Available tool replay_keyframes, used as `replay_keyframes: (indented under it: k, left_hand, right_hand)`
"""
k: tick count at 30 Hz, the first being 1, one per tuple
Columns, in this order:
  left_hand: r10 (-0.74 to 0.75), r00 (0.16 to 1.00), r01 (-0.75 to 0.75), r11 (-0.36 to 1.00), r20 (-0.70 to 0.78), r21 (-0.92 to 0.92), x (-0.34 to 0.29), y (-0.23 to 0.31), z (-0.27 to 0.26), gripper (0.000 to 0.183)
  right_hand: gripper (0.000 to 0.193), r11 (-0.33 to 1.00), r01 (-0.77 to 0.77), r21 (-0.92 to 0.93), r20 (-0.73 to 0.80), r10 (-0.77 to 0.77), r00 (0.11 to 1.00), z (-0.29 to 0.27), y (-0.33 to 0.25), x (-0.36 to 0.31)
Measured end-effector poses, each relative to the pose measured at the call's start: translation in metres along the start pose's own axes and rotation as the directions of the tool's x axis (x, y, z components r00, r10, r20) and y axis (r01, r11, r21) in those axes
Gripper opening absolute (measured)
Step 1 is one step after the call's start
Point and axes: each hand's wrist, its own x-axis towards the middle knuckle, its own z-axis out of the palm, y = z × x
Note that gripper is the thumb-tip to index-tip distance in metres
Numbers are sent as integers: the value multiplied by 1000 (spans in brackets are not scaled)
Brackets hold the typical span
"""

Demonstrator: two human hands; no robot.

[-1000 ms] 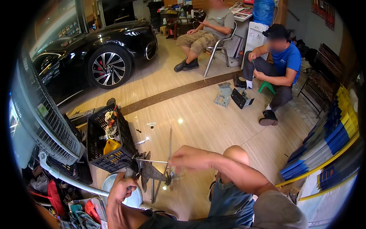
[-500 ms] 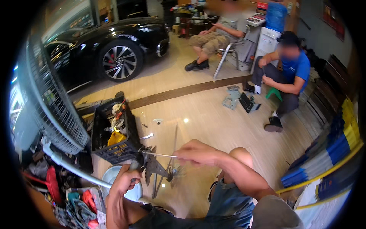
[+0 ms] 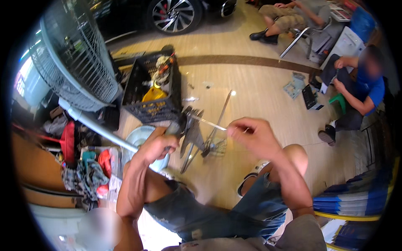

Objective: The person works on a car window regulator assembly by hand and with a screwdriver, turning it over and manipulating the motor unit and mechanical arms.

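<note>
My left hand (image 3: 158, 148) is closed around the dark grip of a grey metal assembly. The assembly has a flat metal plate (image 3: 193, 137) and a toothed edge, and its exact kind is unclear. From my right hand (image 3: 253, 136) a thin silver rod (image 3: 210, 123) runs left to the top of the assembly. The rod's near end disappears into my closed fingers, so any handle is hidden. Below the assembly, a long metal bar (image 3: 222, 111) and a small wire frame (image 3: 217, 147) are on the tiled floor.
A black crate (image 3: 157, 112) with tools and a yellow item stands beyond my left hand. Near it are a light blue basin (image 3: 140, 134) and a large fan (image 3: 79, 62). A person in blue (image 3: 368, 90) sits at right; another sits farther back. A car wheel (image 3: 173, 14) is behind.
The view has tipped down and turned left, so the surroundings sit higher and farther right. Both hands stay at the assembly, and the rod now slants down toward my right hand.
</note>
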Motion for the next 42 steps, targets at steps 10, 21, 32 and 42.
replay_keyframes:
  k: [10,21,32,42]
  left_hand:
    - [24,1000,-24,1000,14,2,3,-10,-7,19]
    - [-96,993,100,994,70,-54,-9,21,1,22]
    - [-81,996,83,996,43,-38,-11,9,-5,18]
    - [-44,999,38,979,-27,-199,7,-4,2,29]
  right_hand:
    - [18,535,293,-793,116,-339,934,11,-14,-11]
    - [17,953,-259,-155,222,289,931,-8,-5,0]
    - [18,921,102,-377,-56,-132,990,15,-1,-8]
    - [23,708,257,-658,72,-280,957,3,14,-4]
